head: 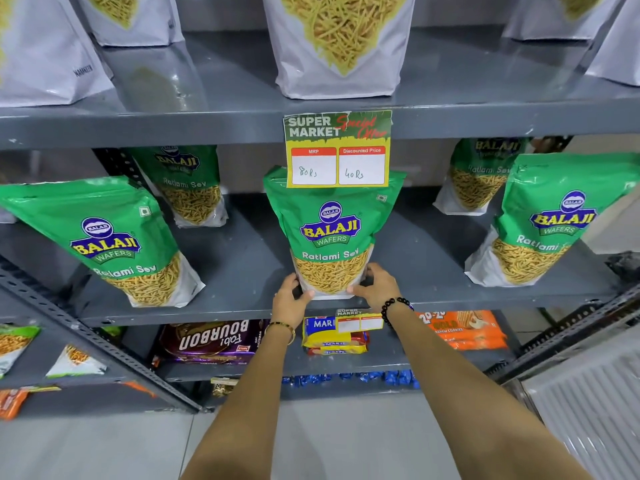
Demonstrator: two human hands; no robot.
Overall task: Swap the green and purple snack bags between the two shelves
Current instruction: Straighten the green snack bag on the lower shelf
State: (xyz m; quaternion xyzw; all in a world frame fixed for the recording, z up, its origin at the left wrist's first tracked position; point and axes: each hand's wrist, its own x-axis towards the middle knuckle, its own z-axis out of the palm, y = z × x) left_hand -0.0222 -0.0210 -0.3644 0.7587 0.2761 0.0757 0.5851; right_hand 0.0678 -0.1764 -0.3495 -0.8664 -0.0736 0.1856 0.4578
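Our left hand [291, 299] and right hand [375, 287] press on the two bottom corners of the middle green bag [330, 233], one on each side, fingers closed on it. The bag stands upright on the middle shelf [242, 271], right between our hands, its top tucked behind the yellow price tag [337, 148]. We think we are setting it down or picking it up; we cannot tell which. To do it well, we keep both sides even so it does not tip. More green bags [114, 237] stand well apart to the sides. White bags [337, 46] sit on the shelf above.
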